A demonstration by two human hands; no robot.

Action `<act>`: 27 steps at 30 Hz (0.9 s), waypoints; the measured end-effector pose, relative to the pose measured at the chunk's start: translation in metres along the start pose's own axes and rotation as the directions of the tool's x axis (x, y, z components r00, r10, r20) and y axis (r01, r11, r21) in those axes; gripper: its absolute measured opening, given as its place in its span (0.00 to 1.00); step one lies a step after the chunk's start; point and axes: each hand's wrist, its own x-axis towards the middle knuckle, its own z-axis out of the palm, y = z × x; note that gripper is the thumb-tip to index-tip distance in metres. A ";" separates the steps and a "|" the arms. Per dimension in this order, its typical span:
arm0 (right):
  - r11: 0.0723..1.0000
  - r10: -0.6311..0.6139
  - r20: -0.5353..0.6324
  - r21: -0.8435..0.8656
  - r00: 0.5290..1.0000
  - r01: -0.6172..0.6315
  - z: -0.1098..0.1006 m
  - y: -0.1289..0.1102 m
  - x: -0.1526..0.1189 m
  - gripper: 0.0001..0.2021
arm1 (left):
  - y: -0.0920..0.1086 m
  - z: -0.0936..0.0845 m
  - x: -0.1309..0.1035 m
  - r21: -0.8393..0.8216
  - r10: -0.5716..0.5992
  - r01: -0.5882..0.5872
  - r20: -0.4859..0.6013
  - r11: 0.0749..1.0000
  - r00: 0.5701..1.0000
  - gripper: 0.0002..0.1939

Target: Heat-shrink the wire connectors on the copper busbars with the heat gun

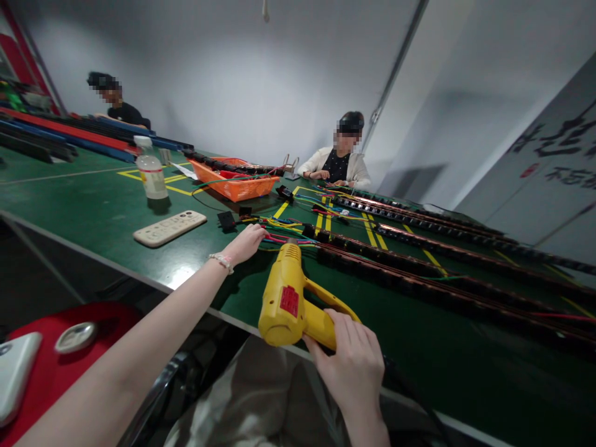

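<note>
Right hand [354, 363] grip clamps the glossy yellow plastic heat gun [288, 304]; beyond its nozzle, the outstretched left hand [245, 242] pinches thin coloured wires [284, 238].

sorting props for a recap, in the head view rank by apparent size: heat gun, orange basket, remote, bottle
1. heat gun, though it is nearest the camera
2. orange basket
3. remote
4. bottle, close to the remote, so unsure

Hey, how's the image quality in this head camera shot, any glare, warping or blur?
Head view: a wide lens bends the table edge and tilts the walls; an overhead light glares on the green top near the remote; the left hand and the right hand on the heat gun are sharp; both co-workers' faces are pixelated.
</note>
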 end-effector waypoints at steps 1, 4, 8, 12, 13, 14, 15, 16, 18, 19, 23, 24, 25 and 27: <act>1.000 0.004 -0.001 -0.019 1.000 -0.004 -0.001 0.003 -0.001 0.21 | -0.001 0.001 0.000 0.008 -0.005 0.005 0.004 1.000 1.000 0.16; 0.997 0.019 0.003 -0.072 1.000 -0.019 -0.005 0.011 -0.005 0.21 | -0.005 0.002 0.001 0.028 -0.036 0.036 0.012 0.999 0.999 0.15; 0.992 0.041 -0.005 -0.121 0.999 -0.041 -0.009 0.016 -0.010 0.22 | -0.008 -0.001 0.001 0.066 -0.068 0.067 0.003 0.996 0.998 0.12; 0.988 0.043 -0.015 -0.146 0.999 -0.045 -0.009 0.016 -0.012 0.23 | -0.005 -0.005 0.000 0.129 -0.079 0.074 0.034 0.989 0.996 0.12; 0.987 0.045 -0.017 -0.151 0.999 -0.047 -0.009 0.016 -0.013 0.23 | -0.004 -0.006 0.000 0.145 -0.083 0.076 0.042 0.986 0.996 0.12; 0.987 0.044 -0.019 -0.156 0.999 -0.047 -0.009 0.016 -0.012 0.23 | -0.003 -0.007 0.000 0.160 -0.086 0.077 0.047 0.984 0.995 0.12; 0.986 0.043 -0.020 -0.161 0.999 -0.046 -0.008 0.016 -0.012 0.23 | -0.001 -0.007 0.000 0.172 -0.088 0.078 0.052 0.982 0.995 0.12; 0.985 0.042 -0.020 -0.166 0.999 -0.045 -0.008 0.016 -0.012 0.23 | -0.001 -0.008 0.000 0.180 -0.087 0.076 0.054 0.981 0.995 0.12; 0.985 0.039 -0.018 -0.169 0.999 -0.042 -0.008 0.017 -0.011 0.23 | 0.000 -0.008 0.000 0.181 -0.080 0.069 0.055 0.981 0.995 0.12; 0.985 0.037 -0.015 -0.168 0.999 -0.040 -0.008 0.016 -0.011 0.23 | 0.000 -0.008 0.001 0.175 -0.074 0.063 0.054 0.982 0.996 0.12; 0.986 0.055 -0.010 -0.155 0.998 -0.056 -0.009 0.009 -0.010 0.22 | -0.001 -0.007 0.001 0.149 -0.046 0.039 0.044 0.988 0.998 0.12; 0.987 0.061 -0.005 -0.146 0.998 -0.061 -0.008 0.006 -0.010 0.22 | -0.002 -0.007 0.000 0.144 -0.041 0.034 0.041 0.989 0.998 0.12; 0.989 0.065 0.000 -0.135 0.998 -0.064 -0.008 0.002 -0.009 0.22 | -0.002 -0.008 0.000 0.139 -0.035 0.030 0.037 0.990 0.999 0.12; 0.991 0.061 0.008 -0.118 0.998 -0.060 -0.007 -0.005 -0.008 0.23 | -0.001 -0.008 0.000 0.129 -0.025 0.021 0.028 0.991 0.999 0.12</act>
